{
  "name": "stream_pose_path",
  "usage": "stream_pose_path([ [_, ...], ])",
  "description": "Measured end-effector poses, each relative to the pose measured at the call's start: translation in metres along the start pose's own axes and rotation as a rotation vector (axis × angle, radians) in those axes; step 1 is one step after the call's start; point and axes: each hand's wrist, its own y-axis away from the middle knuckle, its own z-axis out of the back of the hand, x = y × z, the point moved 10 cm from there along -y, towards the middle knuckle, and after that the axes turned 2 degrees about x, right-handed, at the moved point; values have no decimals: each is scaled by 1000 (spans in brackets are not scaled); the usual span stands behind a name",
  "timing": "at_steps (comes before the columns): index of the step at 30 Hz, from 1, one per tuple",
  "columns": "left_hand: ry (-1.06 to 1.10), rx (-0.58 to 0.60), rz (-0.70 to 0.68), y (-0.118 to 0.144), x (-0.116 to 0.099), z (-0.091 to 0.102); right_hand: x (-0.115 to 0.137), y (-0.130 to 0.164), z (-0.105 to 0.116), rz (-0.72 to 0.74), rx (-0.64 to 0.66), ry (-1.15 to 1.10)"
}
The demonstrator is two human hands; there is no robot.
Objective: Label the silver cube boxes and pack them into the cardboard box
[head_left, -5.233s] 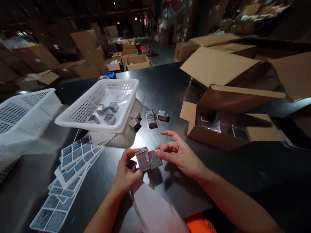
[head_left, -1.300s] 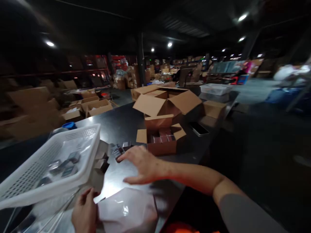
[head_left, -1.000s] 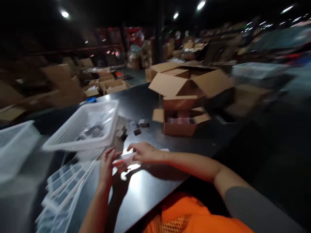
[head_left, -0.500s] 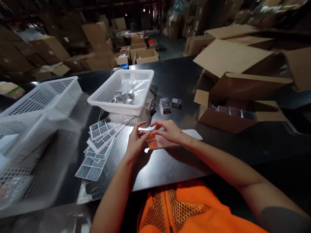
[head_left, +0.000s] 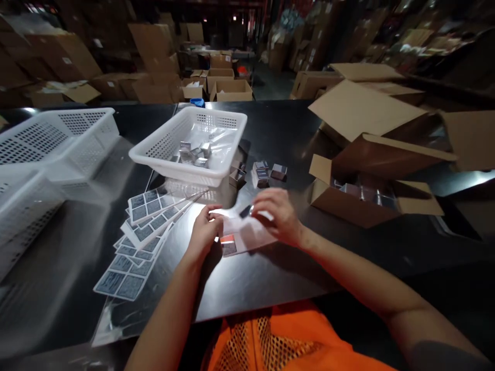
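Observation:
My left hand [head_left: 204, 231] pinches the left end of a pale label sheet [head_left: 249, 236], held just above the metal tabletop. One silvery label [head_left: 229, 246] with an orange reflection shows at the sheet's lower left corner. Over the sheet's right part, my right hand [head_left: 279, 215] is closed, with a small dark label [head_left: 246, 211] at its fingertips. Its fingers are slightly blurred. To the left lie fanned sheets of grey printed labels [head_left: 131, 263]. Small shiny boxes [head_left: 260, 174] stand beyond my hands.
A white perforated basket [head_left: 228, 178] holding several small silvery boxes stands behind the label sheets. More white baskets [head_left: 73, 167] are at the left. An open cardboard carton [head_left: 348, 203] with small boxes inside sits at the right, before a larger carton [head_left: 367, 108].
My right hand has moved right and away from my left, with a dark label now at its fingertips. The sheet shows more of its pale surface. The view has shifted slightly.

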Motion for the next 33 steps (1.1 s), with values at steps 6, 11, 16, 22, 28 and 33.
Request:
stream_pose_path([
  [6, -206, -142, -49, -3, 1, 14, -156, -4, 6, -941, 99, 257],
  [11, -344, -165, -119, 3, -8, 13, -177, -4, -25, -1020, 152, 122],
  [16, -498, -149, -347, 19, -35, -3, -129, 24, -33, -1043, -63, -631],
  [22, -570, -28, -655, 43, -57, -25, -55, 40, -71, -1158, -53, -1542],
  [28, -403, 84, -609, 44, -57, -28, -46, 46, -86, -1082, 44, -1580],
  [33, -471, 110, -676, 48, -58, -31, -91, 45, 0, -806, -369, -843],
])
